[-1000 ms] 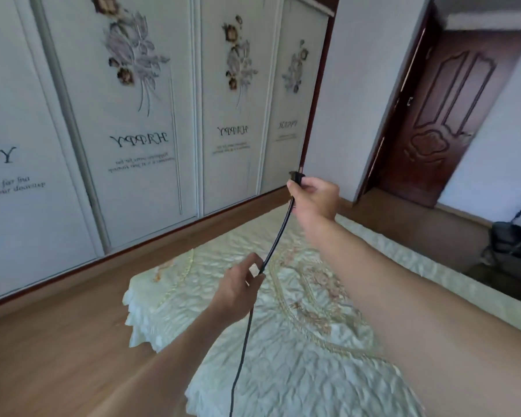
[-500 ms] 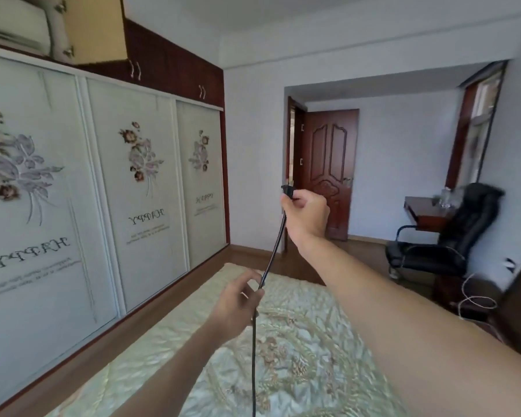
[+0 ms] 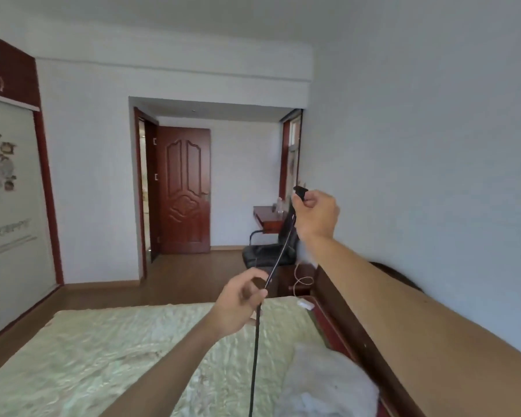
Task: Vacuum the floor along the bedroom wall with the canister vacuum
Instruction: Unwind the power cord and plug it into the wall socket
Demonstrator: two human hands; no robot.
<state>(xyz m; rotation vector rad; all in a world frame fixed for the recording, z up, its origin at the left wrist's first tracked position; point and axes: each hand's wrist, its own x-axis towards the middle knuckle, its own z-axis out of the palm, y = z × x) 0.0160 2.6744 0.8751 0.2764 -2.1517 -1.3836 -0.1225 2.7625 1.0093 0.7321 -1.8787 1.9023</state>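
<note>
A black power cord [image 3: 280, 251] runs taut between both hands and drops out of the bottom of the frame. My right hand [image 3: 316, 215] is raised near the white right wall and grips the cord just below its black plug [image 3: 300, 192]. My left hand [image 3: 241, 299] is lower, above the bed, with the cord pinched between thumb and fingers. The canister vacuum itself is out of view.
A bed with a pale green quilt [image 3: 109, 350] fills the foreground, its dark wooden headboard [image 3: 352, 320] against the right wall. Beyond are a black office chair [image 3: 268, 251], a small desk [image 3: 265, 216], a brown door [image 3: 184, 191], wooden floor [image 3: 181, 275] and wardrobe panels [image 3: 9, 212] on the left.
My view has swung right from the wardrobe toward the door and right wall. Both hands kept hold of the cord, and the right hand with the plug moved right toward the wall.
</note>
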